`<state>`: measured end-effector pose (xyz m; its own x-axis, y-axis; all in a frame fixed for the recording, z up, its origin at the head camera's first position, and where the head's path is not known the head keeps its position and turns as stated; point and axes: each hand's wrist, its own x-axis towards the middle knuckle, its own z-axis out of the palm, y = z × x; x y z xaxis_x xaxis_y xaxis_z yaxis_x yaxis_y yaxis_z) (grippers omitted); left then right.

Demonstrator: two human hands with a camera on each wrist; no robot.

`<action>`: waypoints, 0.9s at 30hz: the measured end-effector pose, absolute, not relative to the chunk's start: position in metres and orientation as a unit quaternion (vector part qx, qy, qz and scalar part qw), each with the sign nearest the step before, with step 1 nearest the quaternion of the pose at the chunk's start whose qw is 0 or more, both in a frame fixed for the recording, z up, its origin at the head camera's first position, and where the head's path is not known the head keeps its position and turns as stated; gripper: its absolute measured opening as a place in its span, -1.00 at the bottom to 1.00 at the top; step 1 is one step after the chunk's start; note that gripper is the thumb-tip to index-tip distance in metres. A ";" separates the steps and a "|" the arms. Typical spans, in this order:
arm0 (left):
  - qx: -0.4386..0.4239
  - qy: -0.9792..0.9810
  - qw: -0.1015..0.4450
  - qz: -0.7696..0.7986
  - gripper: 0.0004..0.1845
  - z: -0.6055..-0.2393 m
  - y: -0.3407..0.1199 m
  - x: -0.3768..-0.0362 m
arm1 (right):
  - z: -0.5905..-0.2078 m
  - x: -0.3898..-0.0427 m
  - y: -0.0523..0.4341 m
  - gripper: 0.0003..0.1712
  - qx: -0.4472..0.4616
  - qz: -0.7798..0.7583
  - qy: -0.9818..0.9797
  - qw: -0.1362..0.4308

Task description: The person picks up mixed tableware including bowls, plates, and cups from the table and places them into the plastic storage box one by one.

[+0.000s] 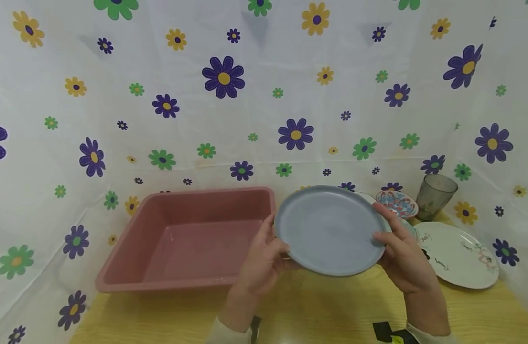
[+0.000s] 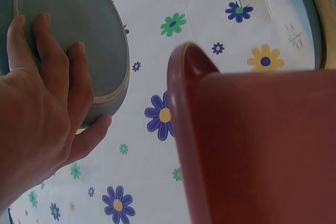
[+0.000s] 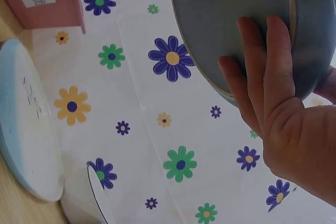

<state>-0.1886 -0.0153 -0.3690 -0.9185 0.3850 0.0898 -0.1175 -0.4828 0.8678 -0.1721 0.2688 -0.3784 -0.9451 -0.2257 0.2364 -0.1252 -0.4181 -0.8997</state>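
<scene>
— Head view first: where is the blue plate (image 1: 330, 230) and who has it?

— I have it, lifted clear of the tabletop (image 1: 315, 310) and tilted toward me, just right of the pink tub (image 1: 186, 239). My left hand (image 1: 264, 260) takes the rim at nine o'clock, my right hand (image 1: 403, 258) at three o'clock.

— How do your fingers lie?

— Both sets are pinching the plate: thumbs on the upper face, the other fingers (image 2: 55, 51) spread flat against the underside. The right wrist view shows the same, fingers (image 3: 262, 72) laid over the foot ring.

— How will it handle?

— Stiff and glazed, I judge, so slick and breakable, with fair weight. Opposite edges are the sound place to hold it.

— Anything close by?

— At two o'clock a patterned bowl (image 1: 397, 203) and a smoky glass (image 1: 436, 196); at three o'clock a white plate (image 1: 459, 255), near my right hand but apart
</scene>
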 end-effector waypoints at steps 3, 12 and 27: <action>0.139 0.488 0.143 0.850 -0.11 -0.367 -0.022 -0.189 | -0.380 -0.172 0.260 -0.37 -0.158 -0.836 0.525 0.029; 0.125 0.499 0.127 0.848 -0.11 -0.363 -0.032 -0.191 | -0.380 -0.175 0.241 -0.38 -0.154 -0.855 0.495 0.019; 0.068 0.555 0.086 0.825 -0.14 -0.359 -0.063 -0.186 | -0.379 -0.178 0.209 -0.30 -0.105 -0.826 0.551 0.060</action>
<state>-0.1860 -0.0635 -0.3591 -0.9759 0.2178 0.0164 -0.0668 -0.3690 0.9270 -0.1784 0.2091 -0.3794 -0.9706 -0.2152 0.1076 -0.0167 -0.3857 -0.9225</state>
